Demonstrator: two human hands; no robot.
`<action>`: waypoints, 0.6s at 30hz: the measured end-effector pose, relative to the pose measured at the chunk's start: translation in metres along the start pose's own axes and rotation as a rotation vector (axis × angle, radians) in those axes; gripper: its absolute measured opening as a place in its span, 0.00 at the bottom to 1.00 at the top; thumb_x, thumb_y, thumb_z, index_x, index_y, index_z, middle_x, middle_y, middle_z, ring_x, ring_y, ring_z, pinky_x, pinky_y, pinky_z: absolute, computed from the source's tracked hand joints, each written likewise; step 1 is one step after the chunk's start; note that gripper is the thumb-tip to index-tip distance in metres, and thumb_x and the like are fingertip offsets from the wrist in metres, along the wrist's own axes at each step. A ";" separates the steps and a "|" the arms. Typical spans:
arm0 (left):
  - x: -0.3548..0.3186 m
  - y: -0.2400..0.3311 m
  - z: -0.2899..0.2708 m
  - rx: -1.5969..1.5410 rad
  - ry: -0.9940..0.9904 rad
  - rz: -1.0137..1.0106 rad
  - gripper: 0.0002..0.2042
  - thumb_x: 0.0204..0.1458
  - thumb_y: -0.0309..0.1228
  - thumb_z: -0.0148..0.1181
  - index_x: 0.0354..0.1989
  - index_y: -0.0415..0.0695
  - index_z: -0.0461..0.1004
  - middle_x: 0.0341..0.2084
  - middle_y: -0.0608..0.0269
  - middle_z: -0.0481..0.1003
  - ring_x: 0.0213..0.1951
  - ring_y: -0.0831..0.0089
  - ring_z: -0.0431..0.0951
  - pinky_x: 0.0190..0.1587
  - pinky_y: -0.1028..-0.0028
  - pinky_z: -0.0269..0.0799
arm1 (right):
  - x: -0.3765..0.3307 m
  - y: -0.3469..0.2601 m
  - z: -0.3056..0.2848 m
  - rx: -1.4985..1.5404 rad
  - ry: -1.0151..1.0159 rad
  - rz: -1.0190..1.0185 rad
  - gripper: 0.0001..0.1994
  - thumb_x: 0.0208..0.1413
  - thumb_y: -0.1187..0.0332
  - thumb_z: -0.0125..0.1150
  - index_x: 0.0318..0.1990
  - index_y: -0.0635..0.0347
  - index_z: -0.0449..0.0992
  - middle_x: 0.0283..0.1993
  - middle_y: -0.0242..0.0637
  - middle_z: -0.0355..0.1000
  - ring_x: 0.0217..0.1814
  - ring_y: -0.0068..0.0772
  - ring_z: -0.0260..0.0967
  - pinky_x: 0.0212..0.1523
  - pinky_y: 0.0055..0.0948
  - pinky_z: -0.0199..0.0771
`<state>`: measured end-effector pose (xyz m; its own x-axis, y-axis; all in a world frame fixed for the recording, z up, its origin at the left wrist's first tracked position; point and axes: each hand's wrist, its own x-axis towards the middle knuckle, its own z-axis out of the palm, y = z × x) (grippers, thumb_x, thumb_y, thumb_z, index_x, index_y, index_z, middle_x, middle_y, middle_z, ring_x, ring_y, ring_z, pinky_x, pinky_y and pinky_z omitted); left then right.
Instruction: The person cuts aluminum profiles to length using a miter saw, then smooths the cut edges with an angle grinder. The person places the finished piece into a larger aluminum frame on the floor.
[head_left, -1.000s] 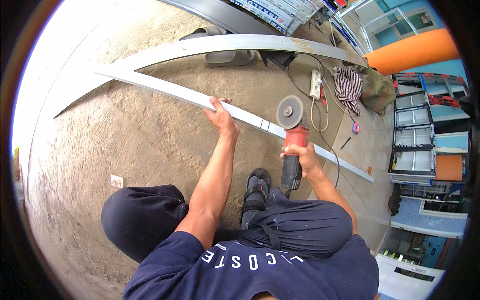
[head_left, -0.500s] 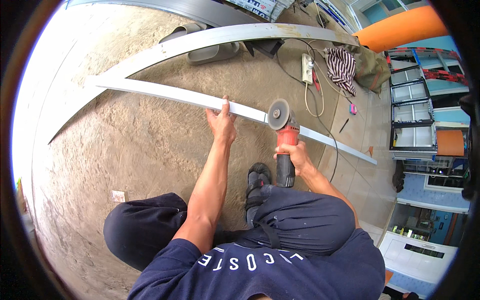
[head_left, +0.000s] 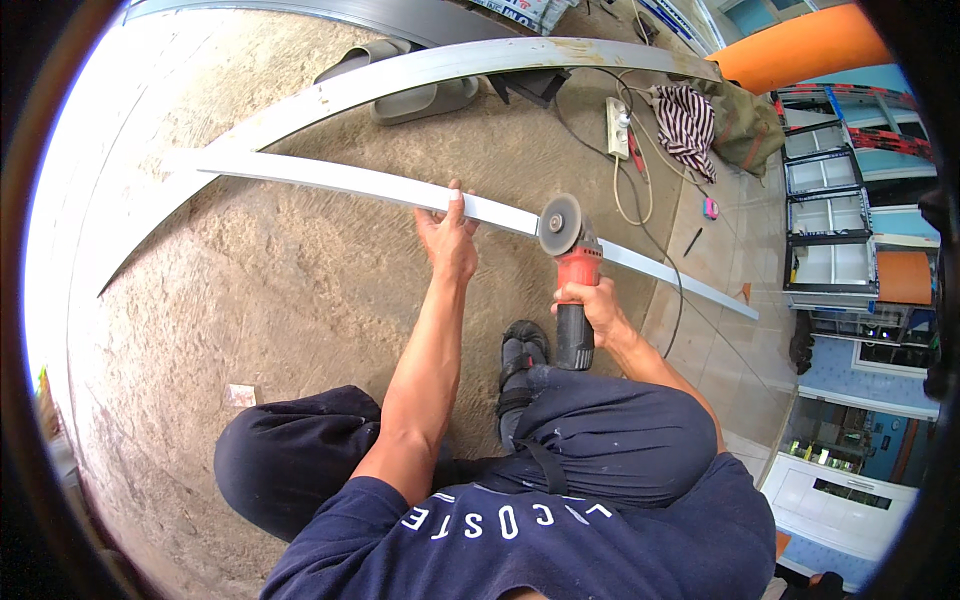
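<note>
A long white metal bar (head_left: pixel 350 180) runs from the left across to the tiles at right. My left hand (head_left: pixel 448 236) grips it near its middle, thumb on top and fingers beneath. In my right hand (head_left: pixel 597 305) is a red and black angle grinder (head_left: pixel 577 268), held by its body. The grinder's round disc (head_left: pixel 561 222) stands upright over the bar, right of my left hand, and hides a short piece of it. A dark line crosses the bar just left of the disc. Whether the disc spins or touches the metal, I cannot tell.
Beyond the bar lies a wider metal profile (head_left: pixel 440 66), with grey sandals (head_left: pixel 425 102) beside it. A white power strip (head_left: pixel 617 125) with cables, a striped cloth (head_left: pixel 684 118) and a pink tape measure (head_left: pixel 711 208) lie at right. Black-framed racks (head_left: pixel 828 200) stand farther right.
The whole view has shifted slightly. My hands, the bar and the grinder keep nearly the same places relative to each other.
</note>
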<state>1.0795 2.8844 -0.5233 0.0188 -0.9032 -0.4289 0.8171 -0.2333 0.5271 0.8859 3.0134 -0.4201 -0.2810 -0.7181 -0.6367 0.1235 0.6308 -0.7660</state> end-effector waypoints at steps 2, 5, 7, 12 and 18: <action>-0.001 0.000 0.001 0.000 0.006 0.003 0.31 0.67 0.29 0.57 0.72 0.55 0.45 0.67 0.51 0.67 0.60 0.54 0.76 0.59 0.45 0.72 | 0.000 0.000 0.001 -0.013 0.011 0.009 0.10 0.46 0.74 0.70 0.35 0.69 0.77 0.27 0.40 0.75 0.25 0.33 0.77 0.25 0.33 0.78; -0.001 0.001 0.002 -0.002 -0.005 0.007 0.32 0.67 0.28 0.58 0.72 0.55 0.45 0.67 0.51 0.68 0.60 0.54 0.76 0.58 0.46 0.73 | -0.001 -0.001 0.002 -0.027 0.014 0.007 0.10 0.46 0.73 0.70 0.35 0.69 0.77 0.27 0.40 0.75 0.24 0.33 0.77 0.25 0.32 0.77; -0.001 0.001 0.002 -0.009 -0.006 0.005 0.32 0.67 0.28 0.58 0.73 0.55 0.45 0.67 0.51 0.68 0.60 0.54 0.76 0.58 0.47 0.74 | -0.001 -0.001 0.002 -0.033 0.012 0.000 0.10 0.46 0.73 0.70 0.35 0.69 0.77 0.27 0.40 0.75 0.24 0.32 0.77 0.25 0.32 0.77; -0.001 -0.002 0.002 -0.056 0.018 0.033 0.27 0.65 0.29 0.61 0.68 0.52 0.53 0.62 0.52 0.73 0.57 0.59 0.79 0.51 0.56 0.77 | 0.001 -0.001 0.002 -0.058 0.019 0.001 0.11 0.45 0.73 0.70 0.35 0.68 0.77 0.28 0.39 0.75 0.25 0.32 0.77 0.26 0.32 0.77; -0.001 -0.001 0.002 -0.046 0.023 0.034 0.26 0.65 0.29 0.61 0.67 0.52 0.54 0.62 0.52 0.73 0.56 0.59 0.80 0.50 0.56 0.78 | 0.002 -0.001 0.002 -0.112 0.010 0.013 0.12 0.47 0.74 0.68 0.38 0.69 0.76 0.31 0.40 0.75 0.28 0.35 0.78 0.28 0.34 0.79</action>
<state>1.0776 2.8845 -0.5225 0.0603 -0.9017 -0.4282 0.8415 -0.1849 0.5077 0.8867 3.0111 -0.4209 -0.2892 -0.7074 -0.6450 0.0201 0.6691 -0.7429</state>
